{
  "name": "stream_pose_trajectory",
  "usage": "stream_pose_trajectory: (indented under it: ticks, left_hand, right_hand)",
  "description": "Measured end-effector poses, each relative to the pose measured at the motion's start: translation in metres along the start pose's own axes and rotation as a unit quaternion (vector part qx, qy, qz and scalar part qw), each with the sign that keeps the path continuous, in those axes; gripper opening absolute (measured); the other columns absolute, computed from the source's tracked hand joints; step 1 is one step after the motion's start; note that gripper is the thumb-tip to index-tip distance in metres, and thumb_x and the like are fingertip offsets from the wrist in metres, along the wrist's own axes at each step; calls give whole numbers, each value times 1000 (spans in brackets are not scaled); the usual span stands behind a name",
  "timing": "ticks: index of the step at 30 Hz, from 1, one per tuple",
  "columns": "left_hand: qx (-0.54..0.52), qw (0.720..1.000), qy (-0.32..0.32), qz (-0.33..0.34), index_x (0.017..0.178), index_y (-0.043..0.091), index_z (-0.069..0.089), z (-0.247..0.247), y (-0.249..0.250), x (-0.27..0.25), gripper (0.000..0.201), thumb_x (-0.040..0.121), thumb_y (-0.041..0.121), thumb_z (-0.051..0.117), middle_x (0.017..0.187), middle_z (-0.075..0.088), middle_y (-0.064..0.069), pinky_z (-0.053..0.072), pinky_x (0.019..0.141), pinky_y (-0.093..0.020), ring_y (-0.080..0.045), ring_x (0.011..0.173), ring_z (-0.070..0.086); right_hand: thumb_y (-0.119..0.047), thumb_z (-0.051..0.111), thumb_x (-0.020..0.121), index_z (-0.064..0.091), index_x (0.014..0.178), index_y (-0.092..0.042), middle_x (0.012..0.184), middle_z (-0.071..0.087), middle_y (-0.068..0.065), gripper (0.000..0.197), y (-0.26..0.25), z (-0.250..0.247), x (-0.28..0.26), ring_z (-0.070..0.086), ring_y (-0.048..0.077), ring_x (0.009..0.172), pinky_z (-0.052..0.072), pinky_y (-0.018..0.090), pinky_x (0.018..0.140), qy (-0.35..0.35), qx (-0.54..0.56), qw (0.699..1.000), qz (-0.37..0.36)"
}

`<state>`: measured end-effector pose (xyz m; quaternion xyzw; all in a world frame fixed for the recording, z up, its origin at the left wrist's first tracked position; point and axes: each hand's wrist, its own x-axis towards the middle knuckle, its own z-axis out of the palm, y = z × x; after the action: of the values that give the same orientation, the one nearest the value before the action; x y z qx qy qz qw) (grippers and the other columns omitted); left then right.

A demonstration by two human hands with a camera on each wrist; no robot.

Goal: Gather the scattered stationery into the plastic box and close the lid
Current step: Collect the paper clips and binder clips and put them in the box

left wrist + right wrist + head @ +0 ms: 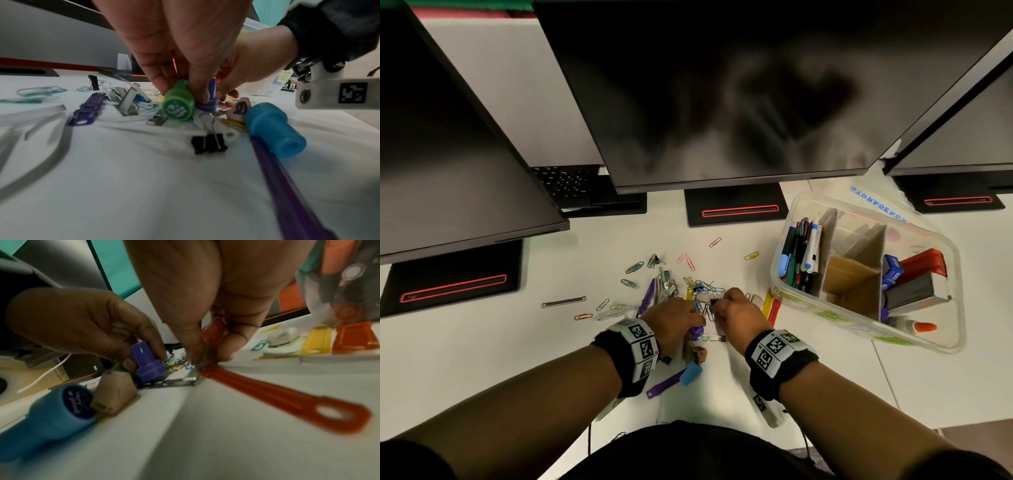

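Note:
My left hand (674, 318) grips two small stamps at once, a green stamp (179, 105) and a purple stamp (148, 363), just above the pile of paper clips (702, 287). Close beside it, my right hand (209, 352) pinches the end of an orange plastic strip (277, 395) that lies flat on the desk. The clear plastic box (959, 308) stands open at the right, with pens, a stapler and glue in its compartments. Its lid (876, 202) lies behind it.
A blue stamp (273, 129), a wooden block stamp (115, 395), a black binder clip (209, 142) and a purple strip (666, 383) lie near my wrists. Yellow and red strips (772, 308) lie by the box. Monitor stands (736, 209) line the back.

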<state>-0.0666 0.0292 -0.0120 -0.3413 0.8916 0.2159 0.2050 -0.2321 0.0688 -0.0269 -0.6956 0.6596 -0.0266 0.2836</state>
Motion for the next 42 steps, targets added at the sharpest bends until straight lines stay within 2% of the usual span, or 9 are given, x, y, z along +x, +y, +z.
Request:
stream_pose_trajectory:
  ticks: [5,9,14,18,26,29,32,38,42]
  left_hand:
    - [-80,995,44,-26,129,19,53,-3,-3,0,41,88,9,51,128,51,-4,36,100,-26,-22,120,49]
    - [-148,984,92,-38,124,19,58,-16,0,-2,32,93,14,50,121,56,-5,36,100,-23,-21,115,53]
    - [-238,938,250,-19,115,16,66,-62,22,-9,27,89,12,59,111,64,-4,36,87,-15,-17,100,58]
    - [-257,918,302,-10,118,20,64,-96,53,-2,31,87,13,62,111,62,1,38,85,-16,-8,92,50]
    - [-259,921,282,66,120,19,62,-118,138,47,34,87,15,61,115,60,-1,34,87,-14,-14,104,55]
    - [-266,920,282,63,118,17,63,-118,155,61,32,86,13,62,114,60,-2,32,87,-11,-12,101,54]
    - [-267,921,278,60,118,17,63,-118,164,72,32,86,12,61,114,60,-3,33,87,-13,-16,104,56]
    - [-233,943,231,47,131,21,52,-110,169,81,43,90,7,53,129,55,-2,37,100,-20,-17,119,51]
    - [-232,937,260,-2,128,26,54,-107,147,64,40,93,8,47,129,54,2,40,100,-25,-15,117,51]
  right_hand:
    - [-4,52,86,68,98,-6,113,52,12,20,5,-8,-6,60,31,92,39,20,73,50,35,998,-23]
    - [-5,56,86,69,93,-7,109,56,12,15,-5,-27,-21,62,29,92,44,22,78,94,98,989,-60]
    - [-11,60,82,72,84,-10,103,60,12,11,-12,-70,-60,60,14,88,37,7,80,252,127,950,-130]
    - [-1,69,77,73,83,-6,100,61,12,9,33,-103,-86,54,9,94,40,13,86,358,117,924,-73]
    - [10,62,74,67,87,-6,87,63,11,22,111,-126,-100,64,34,80,44,25,72,241,28,970,-1]
    - [-4,64,80,59,120,-16,104,68,4,42,111,-135,-107,65,21,92,48,20,80,201,62,978,-10]
    - [-5,70,77,62,118,-16,100,65,-2,43,115,-139,-116,57,3,77,35,-3,70,215,121,968,44]
    - [-14,72,75,71,80,-11,93,65,5,7,142,-120,-124,62,24,89,51,35,82,241,78,967,12]
    - [-16,71,76,71,82,-13,89,67,4,6,141,-115,-122,60,23,87,50,35,81,248,61,967,-13]
